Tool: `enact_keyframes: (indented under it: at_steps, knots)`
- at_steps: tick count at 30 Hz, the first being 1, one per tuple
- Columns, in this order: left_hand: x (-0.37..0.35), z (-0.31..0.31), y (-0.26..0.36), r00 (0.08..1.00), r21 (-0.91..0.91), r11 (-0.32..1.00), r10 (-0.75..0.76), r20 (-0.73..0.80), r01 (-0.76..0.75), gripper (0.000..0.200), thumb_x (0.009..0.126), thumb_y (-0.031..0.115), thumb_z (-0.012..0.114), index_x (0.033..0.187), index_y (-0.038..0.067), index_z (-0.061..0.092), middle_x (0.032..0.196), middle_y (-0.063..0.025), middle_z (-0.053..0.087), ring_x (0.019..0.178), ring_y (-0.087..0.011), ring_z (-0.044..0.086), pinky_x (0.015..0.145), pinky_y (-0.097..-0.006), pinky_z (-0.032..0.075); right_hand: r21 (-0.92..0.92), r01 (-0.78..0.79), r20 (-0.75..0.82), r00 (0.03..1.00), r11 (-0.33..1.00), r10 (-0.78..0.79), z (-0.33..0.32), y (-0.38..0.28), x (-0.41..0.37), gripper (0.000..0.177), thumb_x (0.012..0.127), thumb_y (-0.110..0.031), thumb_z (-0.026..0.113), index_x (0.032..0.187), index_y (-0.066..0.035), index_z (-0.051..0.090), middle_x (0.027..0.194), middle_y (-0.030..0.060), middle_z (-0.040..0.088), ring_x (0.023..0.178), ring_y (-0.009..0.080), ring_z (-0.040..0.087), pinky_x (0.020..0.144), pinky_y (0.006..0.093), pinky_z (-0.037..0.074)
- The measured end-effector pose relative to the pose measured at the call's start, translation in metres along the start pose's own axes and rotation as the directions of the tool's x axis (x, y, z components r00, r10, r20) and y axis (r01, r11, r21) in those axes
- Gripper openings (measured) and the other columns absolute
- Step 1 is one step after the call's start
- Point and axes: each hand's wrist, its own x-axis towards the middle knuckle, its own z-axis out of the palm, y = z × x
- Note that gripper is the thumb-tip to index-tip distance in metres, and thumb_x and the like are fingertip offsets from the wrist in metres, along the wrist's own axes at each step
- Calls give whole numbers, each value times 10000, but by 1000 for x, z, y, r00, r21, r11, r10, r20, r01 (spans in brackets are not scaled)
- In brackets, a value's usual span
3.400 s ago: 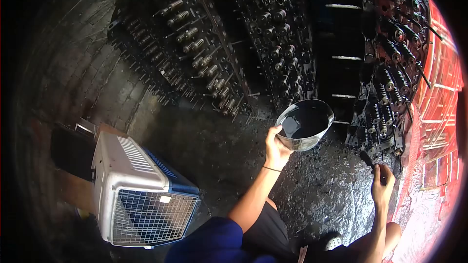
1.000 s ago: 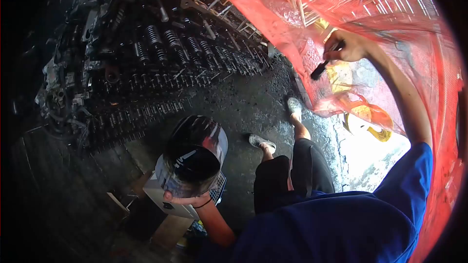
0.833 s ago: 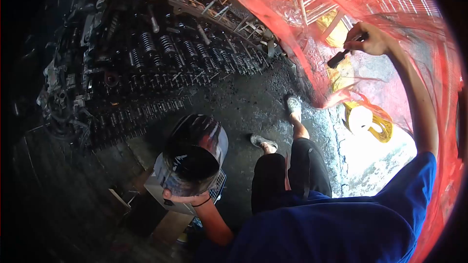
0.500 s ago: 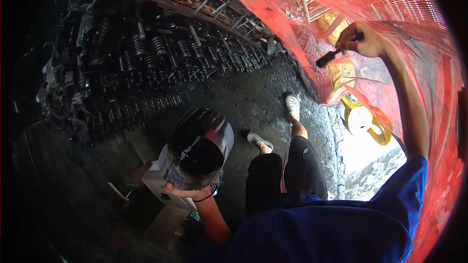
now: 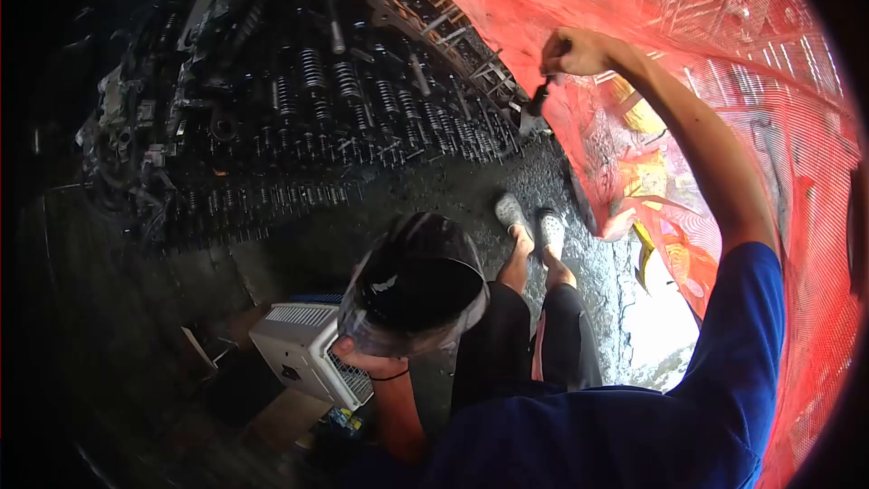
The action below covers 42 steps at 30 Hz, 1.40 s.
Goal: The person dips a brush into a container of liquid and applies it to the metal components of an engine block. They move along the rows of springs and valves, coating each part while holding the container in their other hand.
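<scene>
My left hand (image 5: 369,361) is closed around the lower side of a round, open-topped container (image 5: 403,340). The container is tilted, its inside is black, and its outer wall is smeared and partly see-through. At the upper right, my right arm reaches out past the red mesh netting (image 5: 670,0). My right hand (image 5: 577,52) grips a dark paintbrush (image 5: 540,100) by its thin handle, the wider end pointing down. Close beyond the brush are the netting's edge and rows of blackened metal springs and rods (image 5: 389,100).
A white plastic crate with a grille (image 5: 303,353) stands at lower left, cardboard beside it. Larger greasy metal parts (image 5: 127,127) lie at far left. My feet in grey clogs (image 5: 513,215) are on the wet, dark floor (image 5: 425,186). Yellow material (image 5: 644,172) shows behind the netting.
My right hand has swung left with the paintbrush, towards the metal parts. The container has shifted right in view, showing more crate. My feet are now together.
</scene>
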Motion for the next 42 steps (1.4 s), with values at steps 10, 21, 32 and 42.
enact_keyframes:
  at_steps: [10, 21, 32, 42]
  knots:
    - [62, -11, -8, 946, -83, 951, -281, 161, 297, 950, 665, 430, 699, 1446, -37, 426, 1417, -242, 493, 1268, -398, 520, 1078, -494, 435, 181, -104, -207, 968, 978, 141, -93, 95, -104, 301, 955, -212, 612, 988, 57, 744, 879, 147, 751, 817, 206, 712, 853, 333, 529]
    - [121, 41, -98, 870, -82, 890, -414, 268, 449, 1061, 596, 393, 697, 1503, 3, 308, 1455, -220, 449, 1327, -375, 475, 1130, -471, 377, 88, -427, -338, 837, 900, 430, -131, 130, -166, 338, 988, -265, 602, 992, 39, 748, 915, 128, 749, 882, 201, 692, 900, 333, 485]
    - [180, 116, -231, 843, -13, 863, -490, 221, 505, 1156, 532, 358, 719, 1531, 43, 231, 1464, -174, 423, 1367, -328, 447, 1170, -426, 322, 408, 66, -510, 844, 911, 167, -121, 137, -40, 316, 1011, -209, 571, 1080, 63, 717, 960, 130, 732, 931, 216, 682, 922, 345, 478]
    - [225, 146, -292, 882, -101, 890, -414, 223, 444, 1117, 559, 340, 782, 1516, 64, 277, 1436, -142, 462, 1363, -294, 454, 1159, -407, 333, 60, 196, -259, 950, 979, -174, -150, 95, 171, 309, 1021, -272, 615, 1091, 2, 740, 965, 64, 741, 979, 141, 654, 918, 293, 481]
